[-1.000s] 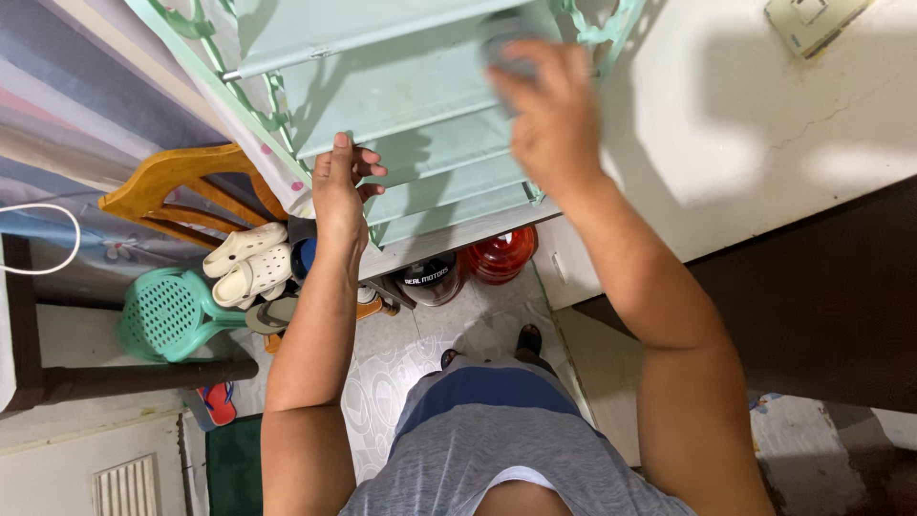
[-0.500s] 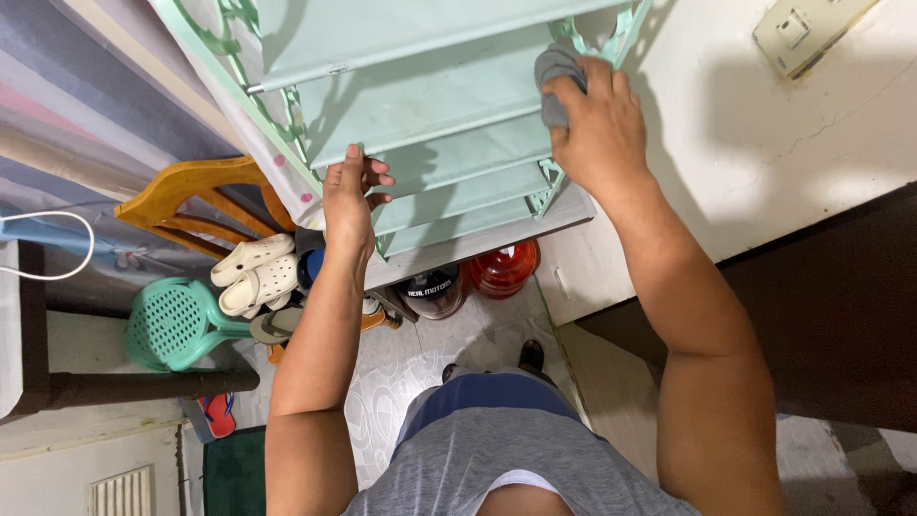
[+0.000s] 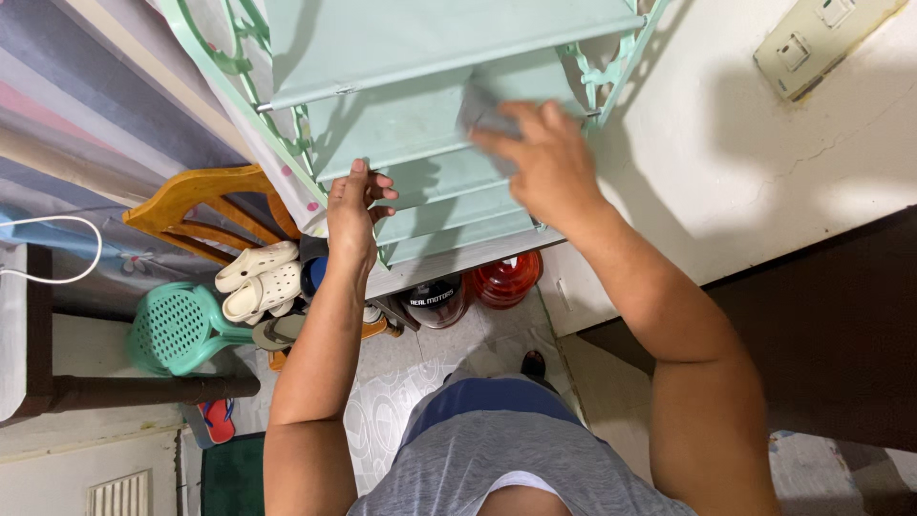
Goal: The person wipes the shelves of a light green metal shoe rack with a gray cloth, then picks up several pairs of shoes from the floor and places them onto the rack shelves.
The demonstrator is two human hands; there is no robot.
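A mint-green rack (image 3: 420, 124) with several tiered shelves stands against the wall in front of me. My right hand (image 3: 535, 162) is blurred with motion over the middle of a shelf and presses a grey cloth (image 3: 482, 110) against it; only a corner of the cloth shows past my fingers. My left hand (image 3: 351, 210) grips the rack's left side frame, fingers curled around its edge, steadying it.
Left of the rack stand an orange wooden chair (image 3: 205, 205), a green plastic chair (image 3: 177, 330) and white clogs (image 3: 258, 282). A black helmet (image 3: 435, 298) and a red helmet (image 3: 504, 279) lie under the rack. A wall switch (image 3: 812, 38) is at upper right.
My right hand has swept with the grey cloth from the shelf's right edge leftward to its middle. My left hand has kept its hold on the frame.
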